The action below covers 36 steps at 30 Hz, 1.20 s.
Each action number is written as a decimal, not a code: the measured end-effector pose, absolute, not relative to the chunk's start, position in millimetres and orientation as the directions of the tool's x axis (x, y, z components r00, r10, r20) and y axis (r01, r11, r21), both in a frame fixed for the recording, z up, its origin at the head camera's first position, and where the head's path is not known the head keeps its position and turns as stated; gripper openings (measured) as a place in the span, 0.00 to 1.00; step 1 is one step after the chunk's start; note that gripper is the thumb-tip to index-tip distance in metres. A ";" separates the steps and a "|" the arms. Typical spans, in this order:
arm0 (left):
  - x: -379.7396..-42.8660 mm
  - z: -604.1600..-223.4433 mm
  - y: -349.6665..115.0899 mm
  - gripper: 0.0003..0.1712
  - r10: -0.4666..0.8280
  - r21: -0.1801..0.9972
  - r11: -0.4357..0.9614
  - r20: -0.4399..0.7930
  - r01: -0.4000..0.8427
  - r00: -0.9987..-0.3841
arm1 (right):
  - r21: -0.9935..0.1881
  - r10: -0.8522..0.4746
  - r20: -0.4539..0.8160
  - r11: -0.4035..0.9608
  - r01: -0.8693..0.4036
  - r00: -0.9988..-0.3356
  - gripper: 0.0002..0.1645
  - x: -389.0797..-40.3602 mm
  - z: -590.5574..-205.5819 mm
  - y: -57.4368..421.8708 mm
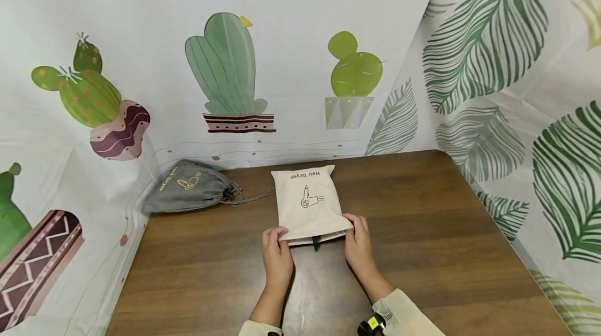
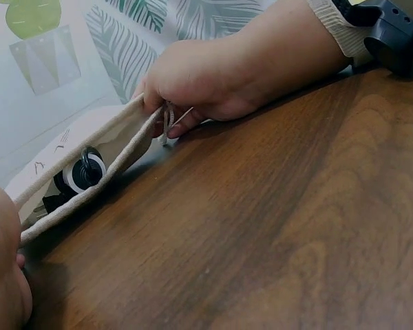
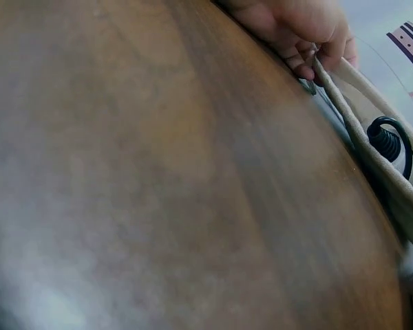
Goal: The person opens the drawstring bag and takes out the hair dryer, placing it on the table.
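A cream cloth drawstring bag (image 1: 307, 208), printed with "Hair Dryer" and a dryer outline, lies on the table with its mouth toward me. My left hand (image 1: 278, 259) pinches the mouth's left corner. At the right corner, my right hand (image 1: 360, 246) grips the rim. Between them the opening is spread into a slit, as the left wrist view shows. Inside sits a white and black hair dryer (image 2: 78, 174); its black cord (image 3: 394, 125) loops at the opening, and the rest is hidden by cloth. A thin drawstring (image 2: 168, 122) hangs by my right fingers.
A grey drawstring bag (image 1: 185, 190), also marked "Hair Dryer", lies at the table's back left, its cord reaching toward the cream bag. The brown wooden table (image 1: 422, 252) meets a cactus-printed cloth (image 1: 291, 64) behind and a leaf-printed cloth (image 1: 488, 75) at right.
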State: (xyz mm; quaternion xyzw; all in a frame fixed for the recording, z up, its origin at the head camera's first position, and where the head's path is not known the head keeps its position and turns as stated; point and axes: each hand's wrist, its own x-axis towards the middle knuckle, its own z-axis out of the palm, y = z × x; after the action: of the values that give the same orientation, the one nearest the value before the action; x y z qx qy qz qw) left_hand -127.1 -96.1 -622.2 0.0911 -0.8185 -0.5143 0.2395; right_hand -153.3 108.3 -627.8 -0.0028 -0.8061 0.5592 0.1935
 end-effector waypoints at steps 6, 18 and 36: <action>-128.5 -620.6 -94.6 0.14 -0.404 0.879 0.471 0.288 0.072 -0.868 | -0.924 0.230 0.278 0.331 -0.193 -0.933 0.22 -154.6 -626.7 108.8; -129.6 -619.4 -96.3 0.08 -0.389 0.874 0.484 0.257 0.041 -0.885 | -0.952 0.237 0.198 0.279 -0.129 -0.951 0.20 -144.3 -592.6 99.9; -127.4 -616.1 -94.7 0.05 -0.379 0.892 0.450 0.230 0.039 -0.897 | -0.873 0.067 0.432 0.281 -0.399 -0.899 0.14 -115.6 -552.1 93.3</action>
State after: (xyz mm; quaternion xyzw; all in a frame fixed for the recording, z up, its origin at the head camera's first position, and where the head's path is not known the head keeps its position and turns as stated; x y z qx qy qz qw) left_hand -127.4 -94.7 -616.1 0.1026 -0.8268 -0.5144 0.2030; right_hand -115.6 93.3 -552.1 0.1068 -0.7757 0.5898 0.1975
